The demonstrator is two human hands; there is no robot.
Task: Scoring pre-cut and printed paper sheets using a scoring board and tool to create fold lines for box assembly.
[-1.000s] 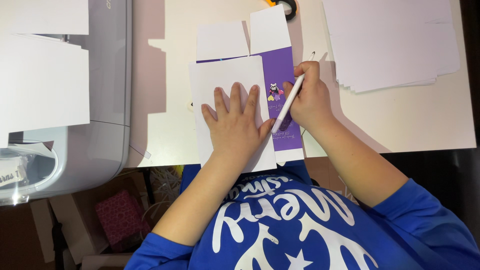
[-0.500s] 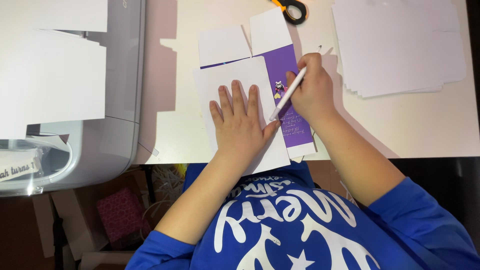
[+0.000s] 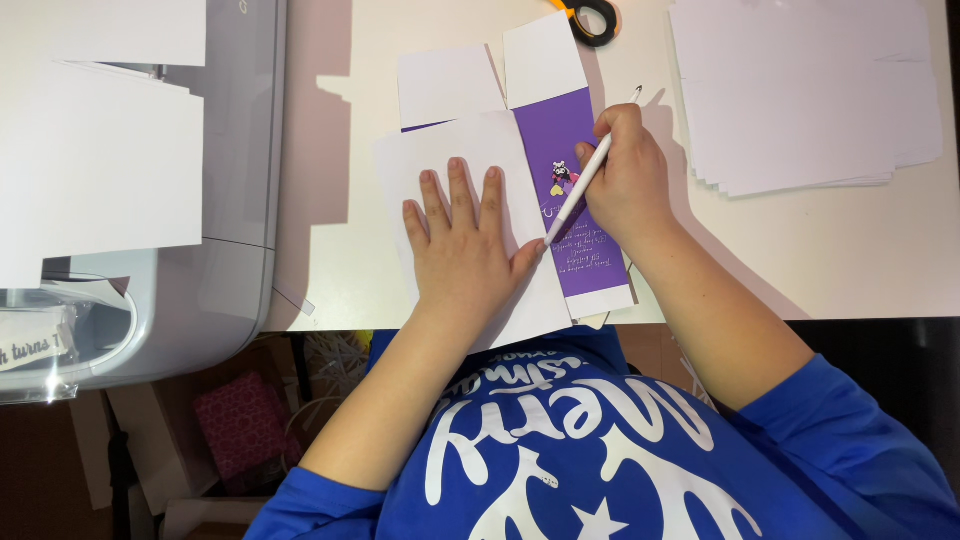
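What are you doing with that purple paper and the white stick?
A person in a blue shirt sits at a cream table. The left hand lies flat on a folded white flap of a purple and white card cutout. The right hand holds a thin white tool with its tip at the fold line. A stack of white sheets and a grey machine sit nearby.

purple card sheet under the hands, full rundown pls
The purple card sheet lies flat on the pale table, long axis running away from the person. It looks like thin printed card: a purple panel with a small cartoon figure and pale lettering, and blank white flaps at both ends. A folded white panel covers its left part, pressed flat by the left hand. The right hand rests on its right edge, holding a white pen-like tool with its tip at the fold line.
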